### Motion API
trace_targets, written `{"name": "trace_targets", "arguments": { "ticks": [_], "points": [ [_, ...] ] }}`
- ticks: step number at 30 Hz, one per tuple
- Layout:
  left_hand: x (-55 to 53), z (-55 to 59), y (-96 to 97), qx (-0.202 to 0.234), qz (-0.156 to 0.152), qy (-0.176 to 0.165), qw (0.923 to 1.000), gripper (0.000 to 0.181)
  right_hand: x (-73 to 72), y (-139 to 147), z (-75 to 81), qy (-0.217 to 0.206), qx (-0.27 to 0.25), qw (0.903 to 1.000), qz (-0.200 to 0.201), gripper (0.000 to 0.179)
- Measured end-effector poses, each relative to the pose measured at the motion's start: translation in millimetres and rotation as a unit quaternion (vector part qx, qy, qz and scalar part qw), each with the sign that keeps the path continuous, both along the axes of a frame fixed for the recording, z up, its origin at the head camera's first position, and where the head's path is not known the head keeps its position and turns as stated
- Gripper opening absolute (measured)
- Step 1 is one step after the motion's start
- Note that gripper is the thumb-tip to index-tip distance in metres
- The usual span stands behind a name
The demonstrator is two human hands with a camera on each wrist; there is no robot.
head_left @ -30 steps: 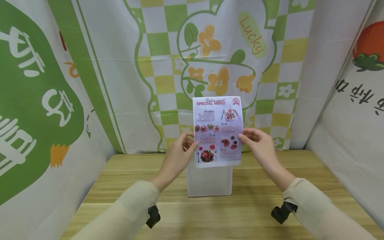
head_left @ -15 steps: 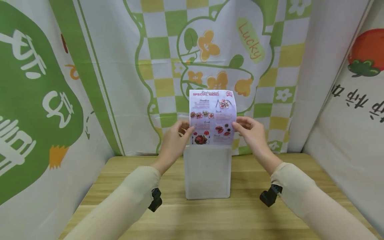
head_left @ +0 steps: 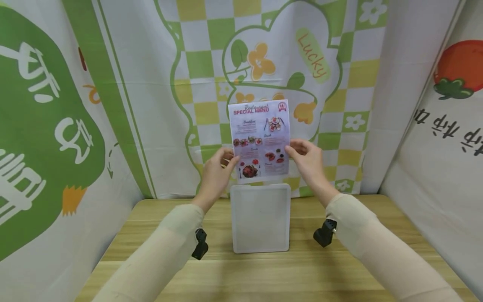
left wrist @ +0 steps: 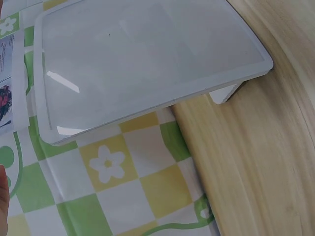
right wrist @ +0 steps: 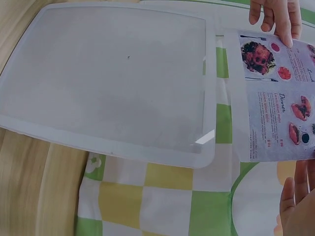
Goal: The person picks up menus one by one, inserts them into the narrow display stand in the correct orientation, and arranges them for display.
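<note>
A printed menu sheet (head_left: 260, 140), headed "Special Menu", is held upright between both hands. My left hand (head_left: 218, 174) pinches its left edge, thumb on the printed face. At the right edge my right hand (head_left: 307, 163) pinches it the same way. Just below the sheet, a white-framed display stand (head_left: 260, 219) with a blank greyish panel stands on the table, its top edge a little apart from the menu's lower edge. In the left wrist view a support leg (left wrist: 225, 93) shows behind the stand. The right wrist view shows the menu's lower part (right wrist: 275, 98) beside the stand's top.
The wooden table (head_left: 166, 268) runs to a checked green, yellow and white cloth (head_left: 203, 63) at the back. Printed cloth walls rise at the left (head_left: 37, 126) and right (head_left: 445, 138). Black wrist cameras (head_left: 200, 244) sit on both sleeves.
Both hands have raised the menu and shifted it slightly left. Its lower part, which overlapped the stand's top, now hangs above it, and the stand's whole front shows.
</note>
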State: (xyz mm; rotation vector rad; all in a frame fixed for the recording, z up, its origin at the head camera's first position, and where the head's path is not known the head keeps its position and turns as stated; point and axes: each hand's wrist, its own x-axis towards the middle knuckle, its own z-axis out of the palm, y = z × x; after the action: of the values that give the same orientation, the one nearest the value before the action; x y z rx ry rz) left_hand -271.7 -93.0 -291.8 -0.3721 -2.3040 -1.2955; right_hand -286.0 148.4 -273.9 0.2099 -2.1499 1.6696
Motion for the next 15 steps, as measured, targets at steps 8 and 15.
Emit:
{"name": "trace_targets", "arguments": {
  "ticks": [8,15],
  "points": [
    [-6.2,-9.6,-3.5,0.012,0.003,0.007,0.9999,0.014,-4.6,-7,-5.2,0.011,-0.004,0.9999,-0.008,0.029],
    [-7.1,-14.5,-6.0,0.015,0.002,-0.005,0.9999,0.016,-1.6,-11,-3.9,-0.002,-0.014,0.9999,0.001,0.028]
  ]
}}
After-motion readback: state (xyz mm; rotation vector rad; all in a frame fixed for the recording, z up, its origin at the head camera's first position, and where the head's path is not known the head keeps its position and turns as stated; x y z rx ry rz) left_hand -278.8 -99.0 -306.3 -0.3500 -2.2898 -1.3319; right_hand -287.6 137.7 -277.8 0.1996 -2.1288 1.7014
